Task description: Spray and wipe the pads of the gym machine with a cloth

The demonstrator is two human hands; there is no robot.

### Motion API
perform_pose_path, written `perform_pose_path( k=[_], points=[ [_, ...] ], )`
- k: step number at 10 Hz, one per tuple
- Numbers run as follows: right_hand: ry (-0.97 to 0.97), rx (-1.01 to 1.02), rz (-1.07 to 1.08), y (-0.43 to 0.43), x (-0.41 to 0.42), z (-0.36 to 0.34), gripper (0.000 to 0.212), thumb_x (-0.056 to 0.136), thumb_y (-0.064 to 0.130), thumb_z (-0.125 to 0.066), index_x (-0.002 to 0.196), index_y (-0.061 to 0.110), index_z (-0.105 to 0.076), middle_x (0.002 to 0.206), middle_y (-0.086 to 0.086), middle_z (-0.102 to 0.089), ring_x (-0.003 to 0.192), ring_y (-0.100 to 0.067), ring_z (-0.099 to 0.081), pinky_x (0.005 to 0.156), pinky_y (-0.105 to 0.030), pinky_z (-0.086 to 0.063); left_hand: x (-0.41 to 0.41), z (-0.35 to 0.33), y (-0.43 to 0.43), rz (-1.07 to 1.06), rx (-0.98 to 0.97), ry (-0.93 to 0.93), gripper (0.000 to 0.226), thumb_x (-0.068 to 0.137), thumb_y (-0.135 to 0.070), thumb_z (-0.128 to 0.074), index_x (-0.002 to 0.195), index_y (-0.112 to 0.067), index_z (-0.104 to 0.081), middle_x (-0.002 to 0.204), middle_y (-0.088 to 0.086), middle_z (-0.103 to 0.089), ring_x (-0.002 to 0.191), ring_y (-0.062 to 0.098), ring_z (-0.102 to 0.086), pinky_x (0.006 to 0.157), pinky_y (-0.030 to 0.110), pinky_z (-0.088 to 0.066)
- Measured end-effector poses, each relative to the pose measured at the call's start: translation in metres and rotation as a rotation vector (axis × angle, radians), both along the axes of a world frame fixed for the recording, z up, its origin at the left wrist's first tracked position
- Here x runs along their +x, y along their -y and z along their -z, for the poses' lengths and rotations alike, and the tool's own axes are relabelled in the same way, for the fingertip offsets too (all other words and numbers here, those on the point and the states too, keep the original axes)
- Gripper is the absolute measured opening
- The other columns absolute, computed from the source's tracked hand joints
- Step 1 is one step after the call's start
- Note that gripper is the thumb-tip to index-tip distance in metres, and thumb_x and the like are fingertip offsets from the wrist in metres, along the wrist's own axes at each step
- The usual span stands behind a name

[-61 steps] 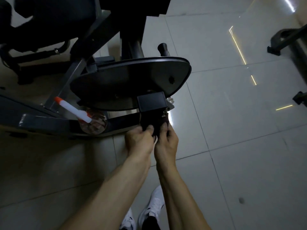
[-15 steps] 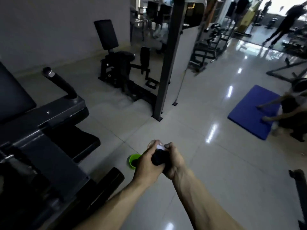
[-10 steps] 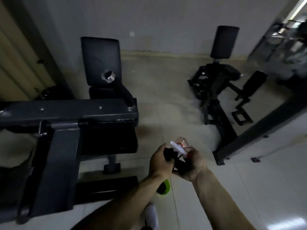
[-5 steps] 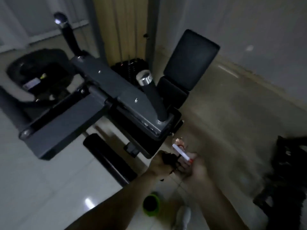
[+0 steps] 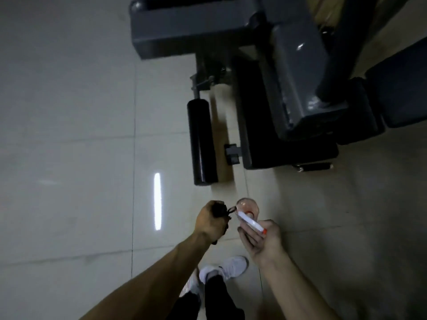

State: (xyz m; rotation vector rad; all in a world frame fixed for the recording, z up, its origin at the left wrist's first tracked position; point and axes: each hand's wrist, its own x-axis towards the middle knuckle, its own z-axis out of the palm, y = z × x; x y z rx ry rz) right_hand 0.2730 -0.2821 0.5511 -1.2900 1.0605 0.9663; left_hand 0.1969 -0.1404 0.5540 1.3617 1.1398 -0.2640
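My left hand is closed around a dark bunched cloth low in the middle of the view. My right hand holds a clear spray bottle with a white and orange nozzle, palm turned up. Both hands hover over the tiled floor, apart from the gym machine ahead. A black roller pad lies at the machine's left side, and a black seat pad shows at the right edge.
The machine's grey steel frame fills the top of the view. Pale glossy floor tiles spread to the left, with a light reflection. My white shoes stand just below my hands.
My head has tilted down and the view swung from across the gym to the machine's base. My hands have drawn apart, the cloth staying in the left, the bottle in the right.
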Motion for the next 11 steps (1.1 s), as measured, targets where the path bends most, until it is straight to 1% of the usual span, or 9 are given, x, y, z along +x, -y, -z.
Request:
perform_pose_path(
  k=[1,2,3,4,6,7,8,9,11],
  points=[
    [0.015,-0.184,-0.171,0.008,-0.017,0.058,0.024,0.087,0.016,-0.056,0.096,-0.002,-0.071,0.086,-0.014,-0.078,0.083,-0.025,-0.074,0.072,-0.033,-0.062,-0.034,0.05,-0.002,-0.139,-0.079,-0.028,0.027,0.094,0.002,-0.061,0.115,-0.015,-0.058,0.075,0.005,-0.066,0.057,0.025,-0.059,0.053,0.034,-0.049],
    [0.096,-0.494,-0.485,0.021,-0.027,0.141,0.031,0.088,0.035,-0.068,0.082,0.005,-0.074,0.088,-0.014,-0.077,0.08,-0.03,-0.072,0.075,-0.039,-0.06,-0.068,0.129,0.006,-0.268,-0.198,-0.11,0.028,0.094,0.007,-0.053,0.12,-0.004,-0.056,0.065,0.016,-0.06,0.045,0.023,-0.05,0.046,0.028,-0.038],
    [0.211,-0.679,-0.886,0.042,-0.029,0.232,0.043,0.08,0.052,-0.077,0.089,0.011,-0.069,0.095,-0.011,-0.076,0.087,-0.03,-0.071,0.077,-0.035,-0.054,-0.086,0.201,0.02,-0.392,-0.304,-0.186,0.007,0.095,0.006,-0.055,0.095,-0.001,-0.057,0.062,0.019,-0.057,0.039,0.018,-0.042,0.049,0.025,-0.032],
    [0.36,-0.655,-1.108,0.044,-0.029,0.3,0.038,0.078,0.037,-0.081,0.097,0.009,-0.064,0.095,-0.013,-0.073,0.087,-0.034,-0.069,0.075,-0.038,-0.056,-0.092,0.289,0.035,-0.507,-0.348,-0.228,0.026,0.097,0.002,-0.057,0.073,-0.004,-0.054,0.059,0.017,-0.053,0.038,0.015,-0.038,0.046,0.022,-0.027],
    [0.676,-0.626,-1.503,0.041,-0.024,0.464,0.029,0.095,0.038,-0.067,0.102,0.01,-0.065,0.103,-0.017,-0.074,0.095,-0.038,-0.069,0.075,-0.039,-0.055,-0.079,0.462,0.048,-0.565,-0.346,-0.288,0.015,0.096,-0.005,-0.064,0.109,0.002,-0.062,0.059,0.018,-0.059,0.04,0.019,-0.047,0.046,0.023,-0.034],
    [0.739,-0.652,-1.582,0.041,-0.029,0.513,0.024,0.098,0.035,-0.061,0.108,0.013,-0.065,0.104,-0.015,-0.074,0.098,-0.038,-0.069,0.077,-0.041,-0.056,-0.069,0.518,0.044,-0.521,-0.259,-0.302,0.03,0.095,-0.015,-0.07,0.122,-0.008,-0.06,0.083,0.021,-0.069,0.053,0.03,-0.061,0.046,0.034,-0.049],
    [0.739,-0.682,-1.587,0.046,-0.033,0.533,0.02,0.1,0.028,-0.06,0.114,0.015,-0.066,0.108,-0.015,-0.074,0.103,-0.038,-0.069,0.079,-0.04,-0.053,-0.065,0.535,0.038,-0.355,-0.216,-0.301,0.05,0.088,-0.026,-0.081,0.13,-0.008,-0.061,0.111,0.019,-0.071,0.085,0.034,-0.07,0.07,0.045,-0.06],
    [0.71,-0.657,-1.526,0.047,-0.034,0.533,0.022,0.101,0.026,-0.06,0.119,0.015,-0.066,0.113,-0.015,-0.074,0.106,-0.038,-0.068,0.083,-0.041,-0.054,-0.069,0.527,0.035,-0.24,-0.243,-0.33,0.051,0.092,-0.022,-0.075,0.137,-0.008,-0.057,0.12,0.013,-0.063,0.1,0.026,-0.056,0.089,0.036,-0.052],
    [0.637,-0.676,-1.495,0.028,-0.026,0.467,0.031,0.099,0.037,-0.06,0.12,0.014,-0.06,0.116,-0.013,-0.07,0.107,-0.037,-0.067,0.081,-0.036,-0.051,-0.088,0.461,0.012,-0.356,-0.263,-0.323,0.022,0.095,-0.015,-0.068,0.115,-0.007,-0.072,0.101,0.022,-0.069,0.086,0.03,-0.062,0.073,0.039,-0.052]
  ],
)
